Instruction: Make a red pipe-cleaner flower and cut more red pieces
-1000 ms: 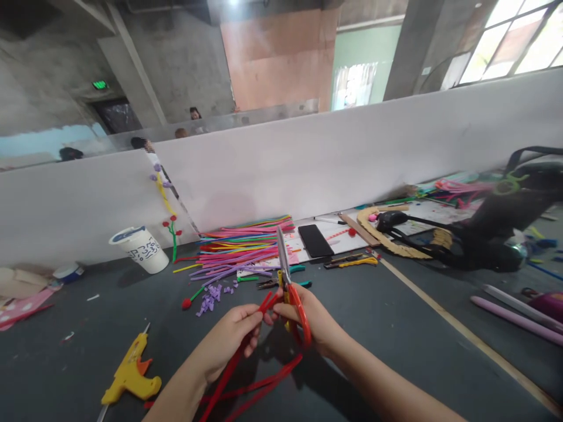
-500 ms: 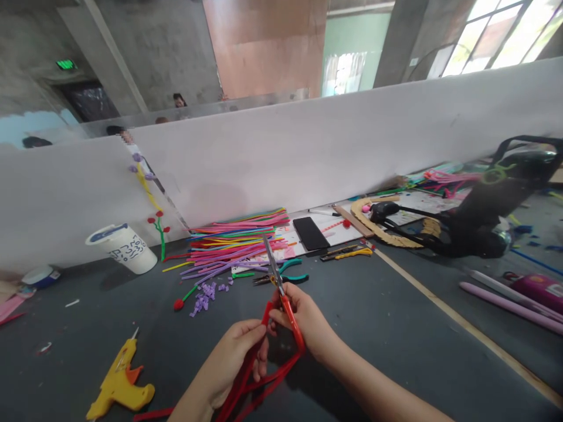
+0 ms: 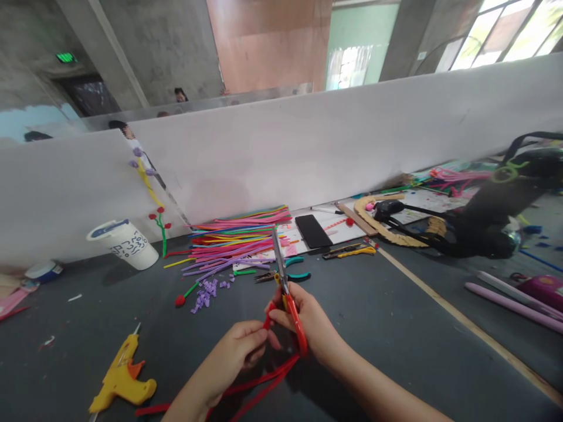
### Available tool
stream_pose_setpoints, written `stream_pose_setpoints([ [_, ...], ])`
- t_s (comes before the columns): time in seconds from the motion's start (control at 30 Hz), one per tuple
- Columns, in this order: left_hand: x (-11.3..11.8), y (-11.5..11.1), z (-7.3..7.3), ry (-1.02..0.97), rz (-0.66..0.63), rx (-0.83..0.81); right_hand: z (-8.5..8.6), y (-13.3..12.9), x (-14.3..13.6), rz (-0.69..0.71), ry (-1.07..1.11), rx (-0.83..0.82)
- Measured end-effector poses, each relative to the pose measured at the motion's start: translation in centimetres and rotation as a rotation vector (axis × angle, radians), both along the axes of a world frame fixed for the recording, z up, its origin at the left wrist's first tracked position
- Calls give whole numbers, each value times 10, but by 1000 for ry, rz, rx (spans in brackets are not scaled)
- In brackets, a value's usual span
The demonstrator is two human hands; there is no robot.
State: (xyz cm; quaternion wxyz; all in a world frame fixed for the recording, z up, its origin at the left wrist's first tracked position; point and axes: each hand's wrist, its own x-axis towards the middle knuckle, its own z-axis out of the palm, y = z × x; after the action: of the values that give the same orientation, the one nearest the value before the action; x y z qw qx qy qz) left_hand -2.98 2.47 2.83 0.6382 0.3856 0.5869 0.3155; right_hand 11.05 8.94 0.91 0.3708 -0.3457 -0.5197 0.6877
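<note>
Here, red pipe cleaners [image 3: 268,318] sit pinched between both hands' fingertips.
The left hand [image 3: 235,350] is nearly closed on them; the right hand [image 3: 310,316], curled, also holds scissors [image 3: 280,264], more upright than earlier. Handling the ends seemingly calls for steady fingertips. Pliers [image 3: 299,276] lie beyond the right hand.

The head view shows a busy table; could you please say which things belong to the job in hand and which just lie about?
In use:
red strips, in the left hand
scissors, in the right hand

Apparently lying about:
black phone
yellow glue gun
white cup
teal-handled pliers
</note>
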Motion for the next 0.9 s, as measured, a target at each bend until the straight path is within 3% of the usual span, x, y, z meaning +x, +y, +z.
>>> stream_pose_setpoints([
  [0.2, -2, 2, 0, 28, 18, 15, 2, 2, -3, -1, -43, 29],
  [0.3, -1, 6, -1, 145, 116, 116, 2, 6, -7, -8, -65, 79],
  [0.5, -3, 12, -9, 362, 139, 283, 0, 9, -17, -37, -73, 102],
  [0.7, -12, 10, -15, 293, 222, 272, -6, 14, -14, -28, -128, 146],
  [0.8, -21, 7, -14, 170, 338, 233, 1, 16, 5, 95, -395, 270],
  [0.9, -30, 4, -13, 106, 427, 256, 12, 10, 27, 402, -679, 339],
])
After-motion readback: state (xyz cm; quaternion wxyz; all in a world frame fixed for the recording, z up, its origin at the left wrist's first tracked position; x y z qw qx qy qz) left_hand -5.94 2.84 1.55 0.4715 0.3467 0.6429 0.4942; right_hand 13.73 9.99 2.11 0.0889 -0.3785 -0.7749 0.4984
